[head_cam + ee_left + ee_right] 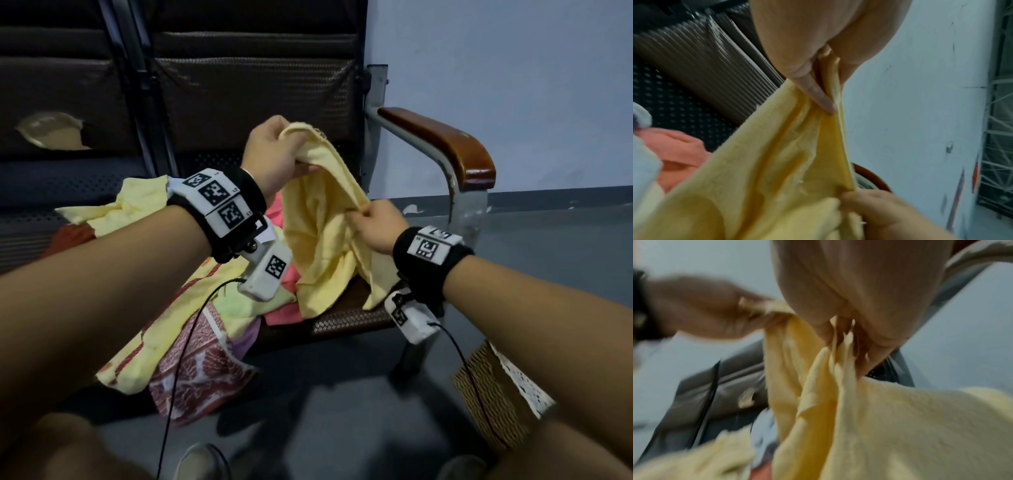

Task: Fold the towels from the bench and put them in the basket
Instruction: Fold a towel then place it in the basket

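My left hand [274, 150] and right hand [373, 226] pinch the yellow towel [325, 219] at frame centre, finding corners to fold.

Dim, flat indoor light; both wrist views motion-blurred, edges distorted.

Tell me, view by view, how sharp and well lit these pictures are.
Head view: dim, mostly sharp, edges bowed by the wide lens, both hands gripping the yellow towel. Left wrist view: fairly sharp on the towel, soft at the right hand. Right wrist view: heavy motion blur, the left hand smeared.
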Action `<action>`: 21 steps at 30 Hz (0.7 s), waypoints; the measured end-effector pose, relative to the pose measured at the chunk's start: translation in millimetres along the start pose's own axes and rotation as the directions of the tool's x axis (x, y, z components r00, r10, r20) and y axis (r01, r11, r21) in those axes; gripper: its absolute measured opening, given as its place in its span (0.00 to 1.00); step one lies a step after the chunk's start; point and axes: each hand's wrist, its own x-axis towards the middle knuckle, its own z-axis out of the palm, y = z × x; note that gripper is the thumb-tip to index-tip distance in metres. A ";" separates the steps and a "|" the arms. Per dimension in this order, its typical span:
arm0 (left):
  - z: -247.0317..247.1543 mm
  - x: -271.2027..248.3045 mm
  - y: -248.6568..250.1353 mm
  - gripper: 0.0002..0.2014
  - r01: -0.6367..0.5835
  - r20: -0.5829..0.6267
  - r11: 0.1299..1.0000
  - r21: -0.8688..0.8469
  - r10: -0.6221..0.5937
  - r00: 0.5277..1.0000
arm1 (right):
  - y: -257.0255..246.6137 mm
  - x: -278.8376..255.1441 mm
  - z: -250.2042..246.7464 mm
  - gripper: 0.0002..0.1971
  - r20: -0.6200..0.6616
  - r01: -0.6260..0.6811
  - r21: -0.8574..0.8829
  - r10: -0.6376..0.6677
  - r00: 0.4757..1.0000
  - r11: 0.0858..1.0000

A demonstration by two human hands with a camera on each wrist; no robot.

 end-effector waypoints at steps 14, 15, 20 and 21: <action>-51.3 11.9 -20.2 0.16 0.167 -0.189 0.960 0.226 -0.125 0.974 | 4.6 -4.8 -31.4 0.07 0.047 0.299 -0.248 -0.297 0.954 0.922; -53.0 8.2 -22.5 0.14 0.150 -0.131 0.941 0.302 -0.114 0.985 | 7.7 -4.7 -31.9 0.07 0.043 0.276 -0.264 -0.275 0.960 0.924; -63.8 5.7 -34.8 0.08 0.074 -0.062 0.746 0.662 -0.044 0.997 | 15.5 -1.7 -39.3 0.07 -0.003 0.245 -0.253 -0.254 0.967 0.936; -64.7 7.0 -36.9 0.12 0.080 -0.077 0.751 0.656 -0.039 0.996 | 16.6 -2.1 -39.2 0.07 0.039 0.254 -0.271 -0.253 0.967 0.928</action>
